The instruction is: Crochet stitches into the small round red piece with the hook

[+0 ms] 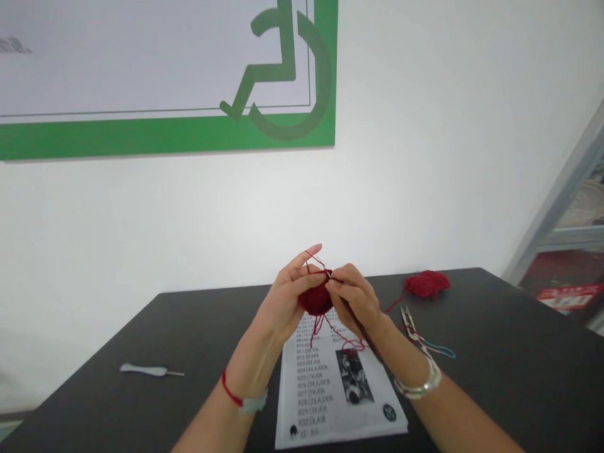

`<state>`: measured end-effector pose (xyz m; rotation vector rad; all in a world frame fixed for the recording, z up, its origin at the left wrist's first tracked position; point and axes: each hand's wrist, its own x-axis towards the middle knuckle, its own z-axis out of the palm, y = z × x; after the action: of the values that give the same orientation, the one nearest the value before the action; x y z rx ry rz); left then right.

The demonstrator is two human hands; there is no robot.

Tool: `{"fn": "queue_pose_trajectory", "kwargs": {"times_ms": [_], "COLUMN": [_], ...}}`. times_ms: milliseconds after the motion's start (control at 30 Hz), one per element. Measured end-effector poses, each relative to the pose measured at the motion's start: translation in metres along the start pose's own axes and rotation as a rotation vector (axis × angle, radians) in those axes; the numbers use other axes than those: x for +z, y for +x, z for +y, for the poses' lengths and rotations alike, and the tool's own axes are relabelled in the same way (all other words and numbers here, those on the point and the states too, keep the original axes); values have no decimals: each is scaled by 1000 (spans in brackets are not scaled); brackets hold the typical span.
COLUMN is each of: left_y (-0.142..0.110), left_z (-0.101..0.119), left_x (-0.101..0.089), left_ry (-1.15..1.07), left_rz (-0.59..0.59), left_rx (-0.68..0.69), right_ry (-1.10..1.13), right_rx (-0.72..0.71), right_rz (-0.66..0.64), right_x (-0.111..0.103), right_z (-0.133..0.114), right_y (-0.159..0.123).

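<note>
My left hand grips a dark red crochet piece, rounded like a small cup. A strand of red yarn runs up over its raised index finger. Against the piece's upper right edge, my right hand pinches a crochet hook, whose metal tip meets the stitches. The hook's dark handle passes down under the palm and is mostly hidden. Loose red yarn trails beneath both hands over a printed pattern sheet.
A ball of red yarn lies at the back right. Nearer are thread snips with a blue cord. A second, pale-handled hook lies on the left of the black table. The white wall rises behind.
</note>
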<state>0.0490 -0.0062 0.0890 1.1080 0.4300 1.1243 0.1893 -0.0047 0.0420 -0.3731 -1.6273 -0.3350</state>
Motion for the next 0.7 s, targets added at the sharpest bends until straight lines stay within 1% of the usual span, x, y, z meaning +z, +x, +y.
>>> {"fn": "queue_pose_trajectory", "kwargs": {"times_ms": [67, 133, 167, 200, 267, 400, 533, 700], "left_y": [1, 1, 1, 1, 0, 0, -1, -1], "left_z": [2, 5, 7, 8, 12, 17, 21, 24], "left_x": [-2, -4, -5, -6, -8, -13, -18, -23], "left_ry": [-22, -5, 9, 23, 47, 97, 147, 173], "left_rz": [7, 15, 14, 9, -6, -53, -113, -214], "left_rx": [-46, -44, -36, -25, -9, -32, -89, -161], "right_ry": [236, 553, 695, 788, 848, 796, 813, 894], "right_rx": [217, 465, 551, 598, 643, 681, 719, 770], "right_rz": [27, 42, 43, 41, 36, 10, -58, -155], "right_x": [0, -3, -5, -7, -12, -22, -31, -39], "right_z": [-1, -2, -1, -1, 1, 1, 0, 3], "right_y": [4, 10, 13, 15, 18, 21, 25, 26]}}
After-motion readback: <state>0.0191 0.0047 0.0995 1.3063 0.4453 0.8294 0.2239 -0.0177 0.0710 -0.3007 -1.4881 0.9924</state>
